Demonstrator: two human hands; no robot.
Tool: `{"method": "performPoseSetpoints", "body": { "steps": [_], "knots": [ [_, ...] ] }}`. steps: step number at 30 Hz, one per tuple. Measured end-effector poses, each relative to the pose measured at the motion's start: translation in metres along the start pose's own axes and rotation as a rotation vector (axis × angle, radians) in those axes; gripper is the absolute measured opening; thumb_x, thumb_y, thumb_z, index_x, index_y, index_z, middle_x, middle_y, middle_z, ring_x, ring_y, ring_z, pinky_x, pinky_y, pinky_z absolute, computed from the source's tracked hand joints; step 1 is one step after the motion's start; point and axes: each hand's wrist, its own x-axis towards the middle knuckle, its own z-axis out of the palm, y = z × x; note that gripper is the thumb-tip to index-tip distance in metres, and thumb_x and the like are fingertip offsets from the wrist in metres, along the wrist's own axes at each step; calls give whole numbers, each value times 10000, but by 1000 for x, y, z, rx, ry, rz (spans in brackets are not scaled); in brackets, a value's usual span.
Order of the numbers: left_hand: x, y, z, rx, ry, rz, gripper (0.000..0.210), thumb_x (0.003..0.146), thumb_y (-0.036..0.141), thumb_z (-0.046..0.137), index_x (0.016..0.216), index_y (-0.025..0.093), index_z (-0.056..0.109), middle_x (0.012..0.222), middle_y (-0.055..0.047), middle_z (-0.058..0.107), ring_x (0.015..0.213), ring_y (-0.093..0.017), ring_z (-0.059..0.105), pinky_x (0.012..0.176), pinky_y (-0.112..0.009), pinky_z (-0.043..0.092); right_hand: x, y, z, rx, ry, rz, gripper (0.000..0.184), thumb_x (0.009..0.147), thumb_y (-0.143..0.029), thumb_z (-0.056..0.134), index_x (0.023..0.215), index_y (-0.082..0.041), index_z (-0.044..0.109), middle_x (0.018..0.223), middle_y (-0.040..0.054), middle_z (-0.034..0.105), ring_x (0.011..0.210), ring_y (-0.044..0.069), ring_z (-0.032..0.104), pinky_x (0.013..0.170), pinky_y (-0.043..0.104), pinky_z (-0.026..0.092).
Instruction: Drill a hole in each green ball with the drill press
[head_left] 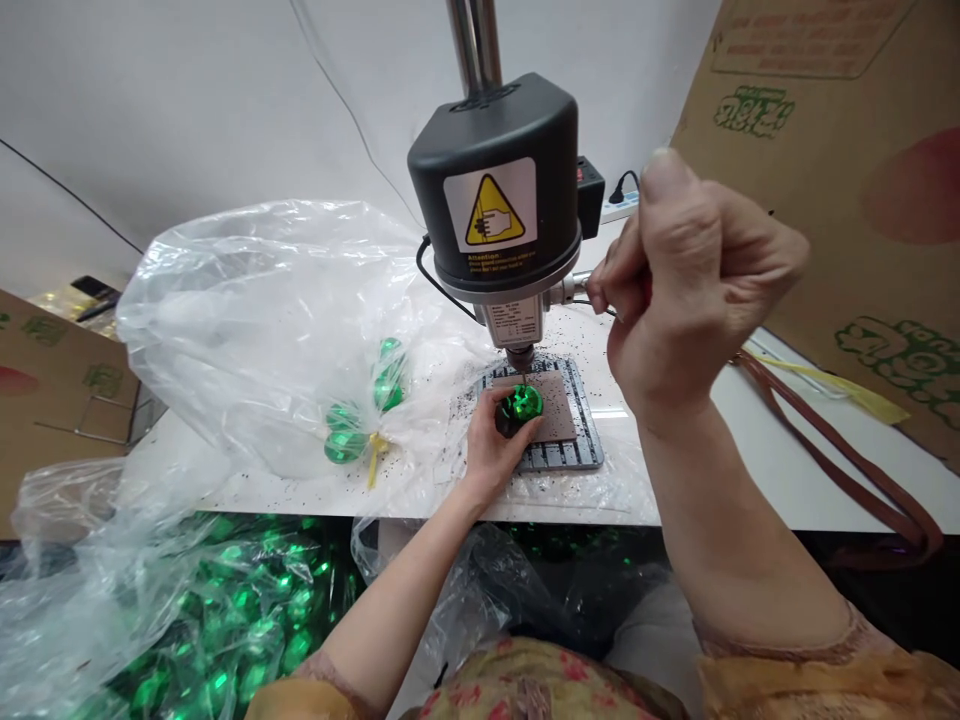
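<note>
A shiny green ball (527, 402) with a faceted look rests on a flat board (561, 418) over the slotted metal base of a bench drill press (493, 130). Around the ball's near and left side curl the fingers of my left hand (495, 445), thumb and fingers gripping it. Directly above, the drill's chuck (519, 358) points down with its thin bit at the top of the ball. My right hand (694, 270) is raised to the right of the drill head, closed on the feed lever (574, 288), most of which the fingers hide.
A large clear plastic bag (255, 300) with several green balls (345, 445) lies left on the white table. Below the edge, another bag (225, 610) is full of green balls. Cardboard boxes (847, 150) flank both sides; brown straps (832, 440) lie right. Dark shavings surround the base.
</note>
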Motion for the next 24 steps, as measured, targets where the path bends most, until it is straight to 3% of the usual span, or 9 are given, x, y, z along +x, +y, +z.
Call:
{"method": "performPoseSetpoints", "body": {
  "steps": [3,6,8,11,15,17,19,21,24],
  "knots": [
    [-15,4,-1,83,77,85,408,828,290,771,1176,214,572,1095,-75,645,1046,-225,659,890,-367,558,6,0,1,-48,-12,-9,467,917,-360,608,497,-207,474,436,-68,385,406,55,340,466,282,301],
    [-31,13,-7,135,162,173,429,840,266,761,1212,214,553,1102,-83,626,1052,-222,651,892,-369,567,12,2,3,-28,-28,-17,428,924,-227,598,504,-209,524,417,-74,384,383,59,338,465,285,307],
    [-46,20,-13,145,155,259,443,854,246,749,1247,218,546,1131,-96,612,1064,-224,648,885,-359,574,17,2,5,15,-41,24,427,908,-186,615,491,-207,530,403,-73,385,358,60,320,455,290,320],
    [-79,23,-16,150,-38,509,427,885,270,721,1280,232,564,1278,-147,562,1105,-246,642,871,-345,585,23,3,8,75,-40,65,430,873,-237,668,471,-198,522,394,-69,377,338,55,303,426,294,313],
    [-125,4,-6,285,-441,847,417,918,236,656,1317,329,578,1306,-138,601,993,-223,661,840,-349,579,23,5,9,37,-31,32,439,923,-173,584,492,-203,507,426,-67,412,342,48,317,403,280,290],
    [-140,-8,1,443,-624,800,484,923,201,631,1382,330,547,1249,-138,650,947,-217,671,823,-348,577,22,7,9,27,-24,25,447,932,-151,564,493,-205,503,426,-69,408,343,44,303,398,276,272],
    [-147,-15,3,532,-699,649,499,938,249,624,1425,284,522,1183,-137,682,897,-214,683,772,-325,577,21,7,8,56,-25,19,428,921,-145,583,500,-195,531,420,-69,402,344,42,299,400,277,250],
    [-145,-15,-4,468,-670,609,442,960,272,592,1398,265,538,1151,-116,701,867,-201,689,741,-305,570,21,6,7,87,-30,9,402,920,-140,580,519,-181,569,419,-64,404,345,45,312,401,280,222],
    [-126,-4,-28,274,-447,777,309,967,206,538,1267,260,589,1067,-76,722,873,-183,686,764,-306,567,19,5,7,69,-31,2,405,933,-159,564,529,-182,571,429,-56,416,358,51,338,419,281,227]
  ]
}}
